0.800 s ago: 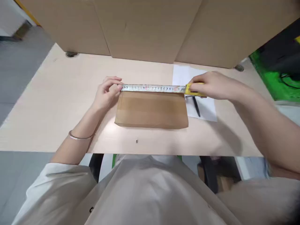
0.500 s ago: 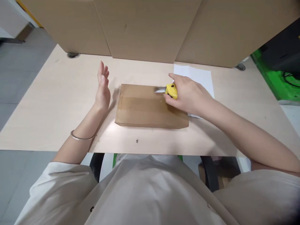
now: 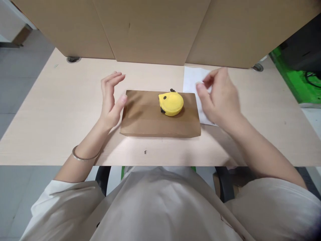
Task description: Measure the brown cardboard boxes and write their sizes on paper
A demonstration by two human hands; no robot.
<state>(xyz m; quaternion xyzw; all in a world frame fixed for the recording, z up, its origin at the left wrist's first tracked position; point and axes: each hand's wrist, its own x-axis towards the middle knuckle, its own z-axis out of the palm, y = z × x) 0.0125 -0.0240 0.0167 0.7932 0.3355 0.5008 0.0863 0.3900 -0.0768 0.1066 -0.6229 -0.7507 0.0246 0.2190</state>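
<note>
A yellow tape measure point(image 3: 171, 104) with black parts lies on top of the closed brown cardboard box point(image 3: 142, 125), right of its middle. My left hand point(image 3: 111, 102) is raised at the box's left end, its fingers loosely bent and thumb apart, with nothing in it. Beyond the box's right end hovers my right hand point(image 3: 219, 95), slightly blurred, its fingers half curled and the thumb apart from them. I see nothing in it. A white sheet of paper point(image 3: 192, 78) lies partly under this hand and reaches behind the box's right end.
Tall cardboard panels point(image 3: 152, 30) stand along the back of the pale wooden table point(image 3: 62, 110). Round cable holes point(image 3: 73, 59) sit at the rear corners. A small dark mark point(image 3: 145, 152) shows near the front edge. Black and green equipment stands at the far right.
My right hand has let go of the tape measure and moved right. The silver strip that stuck out of the yellow case no longer shows. My left hand's fingers have bent toward the box.
</note>
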